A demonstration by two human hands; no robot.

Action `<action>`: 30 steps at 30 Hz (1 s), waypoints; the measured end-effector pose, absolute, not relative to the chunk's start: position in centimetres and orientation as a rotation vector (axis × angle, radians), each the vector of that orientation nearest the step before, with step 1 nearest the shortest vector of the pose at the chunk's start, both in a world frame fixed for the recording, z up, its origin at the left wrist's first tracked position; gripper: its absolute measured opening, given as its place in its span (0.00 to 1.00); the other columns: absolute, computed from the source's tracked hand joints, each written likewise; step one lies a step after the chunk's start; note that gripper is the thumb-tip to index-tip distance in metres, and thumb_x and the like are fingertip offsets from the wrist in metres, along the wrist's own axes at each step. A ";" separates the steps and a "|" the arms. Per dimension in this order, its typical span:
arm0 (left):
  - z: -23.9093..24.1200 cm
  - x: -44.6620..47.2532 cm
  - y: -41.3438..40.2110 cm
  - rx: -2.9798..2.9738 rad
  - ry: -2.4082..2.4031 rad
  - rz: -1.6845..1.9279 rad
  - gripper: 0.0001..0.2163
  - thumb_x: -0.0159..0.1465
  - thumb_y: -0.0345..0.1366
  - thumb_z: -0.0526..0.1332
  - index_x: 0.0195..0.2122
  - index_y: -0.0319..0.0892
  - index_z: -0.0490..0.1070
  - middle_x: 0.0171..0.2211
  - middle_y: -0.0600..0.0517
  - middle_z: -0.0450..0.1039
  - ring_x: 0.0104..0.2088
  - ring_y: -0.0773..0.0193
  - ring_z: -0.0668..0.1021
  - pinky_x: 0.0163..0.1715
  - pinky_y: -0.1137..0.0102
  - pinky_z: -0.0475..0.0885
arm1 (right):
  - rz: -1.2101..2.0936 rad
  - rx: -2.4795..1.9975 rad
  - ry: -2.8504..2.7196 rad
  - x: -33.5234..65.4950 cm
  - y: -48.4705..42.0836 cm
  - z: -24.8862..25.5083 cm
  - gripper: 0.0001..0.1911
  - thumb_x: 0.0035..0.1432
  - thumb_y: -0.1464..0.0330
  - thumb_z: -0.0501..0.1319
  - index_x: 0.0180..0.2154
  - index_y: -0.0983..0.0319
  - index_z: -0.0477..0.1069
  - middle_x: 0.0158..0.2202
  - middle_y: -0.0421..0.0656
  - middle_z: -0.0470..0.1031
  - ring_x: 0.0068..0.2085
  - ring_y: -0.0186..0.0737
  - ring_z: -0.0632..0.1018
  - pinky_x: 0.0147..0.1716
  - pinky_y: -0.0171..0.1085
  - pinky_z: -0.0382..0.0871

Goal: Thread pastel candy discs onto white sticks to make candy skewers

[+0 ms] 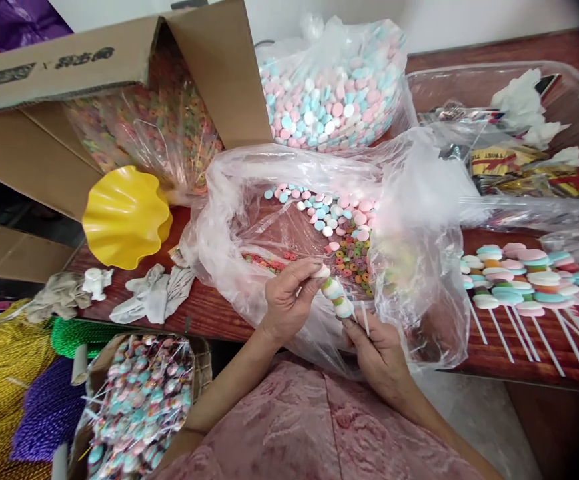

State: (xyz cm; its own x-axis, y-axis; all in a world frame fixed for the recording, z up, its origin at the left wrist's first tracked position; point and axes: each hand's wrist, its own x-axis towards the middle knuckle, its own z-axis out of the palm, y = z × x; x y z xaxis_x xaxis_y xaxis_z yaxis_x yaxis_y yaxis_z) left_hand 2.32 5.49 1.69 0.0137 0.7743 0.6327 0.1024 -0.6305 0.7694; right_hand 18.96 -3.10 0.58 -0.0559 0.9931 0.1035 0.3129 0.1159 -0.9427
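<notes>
My left hand (286,300) pinches a pale candy disc (323,272) at the upper end of a candy skewer (338,300). White, pale blue and green pieces sit stacked along that skewer. Lower down, my right hand (380,353) grips the skewer's bottom end, and a white stick (364,319) juts up beside its fingers. Behind both hands spreads an open clear plastic bag (289,160). Pink, blue and white candy discs (326,213) lie in it, with small coloured ring candies (354,263) next to them.
Finished-looking candy skewers (534,280) lie in rows at right. A filled candy bag (334,93), an open cardboard box (214,67) and a clear tub (469,80) stand behind. At left are a yellow wavy bowl (126,217), gloves (154,293) and a carton of wrapped skewers (139,393).
</notes>
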 end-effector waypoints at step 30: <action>4.0 6.0 5.3 0.547 0.730 1.449 0.17 0.61 0.52 0.68 0.35 0.42 0.70 0.21 0.58 0.70 0.21 0.70 0.75 0.24 0.74 0.74 | 0.874 -1.319 -1.706 18.3 -2.1 0.4 0.10 0.68 0.72 0.53 0.33 0.60 0.69 0.25 0.37 0.67 0.26 0.34 0.68 0.28 0.34 0.60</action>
State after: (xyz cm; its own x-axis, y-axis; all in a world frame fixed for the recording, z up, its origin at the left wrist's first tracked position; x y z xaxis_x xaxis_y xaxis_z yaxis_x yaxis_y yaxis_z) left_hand 6.04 5.34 4.01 -0.0246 0.9933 -0.1133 -0.6822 0.0662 0.7281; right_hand 18.27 -2.06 0.39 -0.1442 0.9740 0.1748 0.4274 0.2207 -0.8767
